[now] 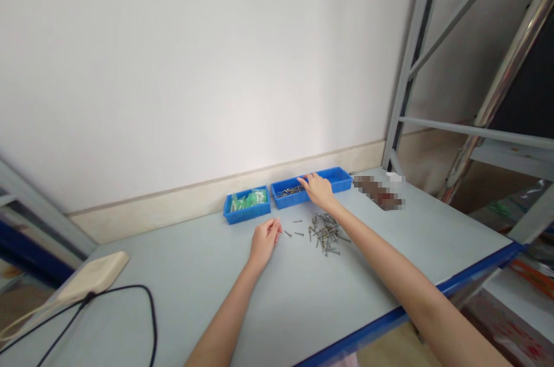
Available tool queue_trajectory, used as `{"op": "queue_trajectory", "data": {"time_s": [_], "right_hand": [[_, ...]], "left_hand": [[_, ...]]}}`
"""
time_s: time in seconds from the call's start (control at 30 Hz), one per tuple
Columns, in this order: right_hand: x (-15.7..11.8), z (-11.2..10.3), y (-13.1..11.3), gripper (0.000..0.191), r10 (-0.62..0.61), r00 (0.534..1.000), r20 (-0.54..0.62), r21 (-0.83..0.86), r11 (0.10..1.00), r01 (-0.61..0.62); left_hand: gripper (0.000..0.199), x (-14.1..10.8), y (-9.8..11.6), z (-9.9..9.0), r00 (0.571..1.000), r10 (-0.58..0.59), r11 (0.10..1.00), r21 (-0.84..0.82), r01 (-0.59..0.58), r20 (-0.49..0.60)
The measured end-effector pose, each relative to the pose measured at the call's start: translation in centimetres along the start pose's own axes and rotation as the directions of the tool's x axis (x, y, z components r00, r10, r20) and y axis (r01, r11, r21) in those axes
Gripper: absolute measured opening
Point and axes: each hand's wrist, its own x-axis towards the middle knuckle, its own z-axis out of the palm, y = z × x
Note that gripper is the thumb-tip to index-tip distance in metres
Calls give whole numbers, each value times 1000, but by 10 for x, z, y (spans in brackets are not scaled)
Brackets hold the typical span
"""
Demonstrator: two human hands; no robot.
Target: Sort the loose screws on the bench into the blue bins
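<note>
My right hand (318, 191) rests its fingers on the near rim of a blue plastic tray (329, 180), which holds a heap of metal screws (289, 191). My left hand (265, 243) lies on the pale grey workbench (208, 274) with its fingertips drawn together, and I cannot tell if they pinch something small. Just right of those fingertips lie several loose screws (296, 227). A larger scatter of screws (324, 234) sits between my hands, below my right wrist. A second blue tray (246, 211) with green packets (249, 201) stands left of the first.
A blurred, pixelated object (378, 193) lies on the bench right of the trays. A cream flat pad (93, 277) with a black cable (130, 292) sits at the left. Grey metal shelf uprights (409, 75) rise at the right; the bench's blue front edge (411, 309) runs below.
</note>
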Motion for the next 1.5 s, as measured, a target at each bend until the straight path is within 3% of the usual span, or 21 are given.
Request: {"op": "queue_trajectory", "data": {"time_s": [0.07,0.1,0.2,0.23,0.27,0.53,0.63,0.73,0.83,0.93,1.2,1.5], "right_hand": [[-13,-1,11,32,-135,990,38,-20,991,136],[-20,-1,19,28,-244,959,143,29,970,242],[-36,2,39,24,-488,759,432,232,873,430],[-39,4,44,24,-509,722,469,261,860,438],[-41,6,47,24,-509,713,482,268,860,433],[-50,13,28,7,-435,802,410,212,900,380],[-53,10,20,10,-410,840,356,303,901,312],[-55,7,13,13,-406,862,303,402,875,271],[-57,6,8,13,-414,872,262,431,858,278],[-58,5,7,16,-418,878,232,432,853,292],[-59,2,8,26,-406,870,280,450,856,255],[-57,5,9,23,-424,874,237,496,826,267]], "left_hand": [[44,-1,2,1,1000,2,1000,2,-2,12],[44,-1,3,2,1000,3,1000,6,-3,20],[43,-2,5,5,999,5,999,35,-7,54],[43,-3,5,6,998,3,999,44,-6,68],[43,-3,5,7,997,1,999,50,-5,81],[40,-6,5,10,994,17,992,119,-30,108],[32,-6,5,8,996,37,986,156,-49,79],[30,-6,5,9,992,39,993,106,-52,118],[30,-5,4,11,986,39,999,-6,-39,162],[28,-4,2,12,992,44,997,-73,-36,120],[28,-5,8,12,996,62,994,-96,-56,64],[28,-4,6,13,999,30,994,-108,-25,41]]}}
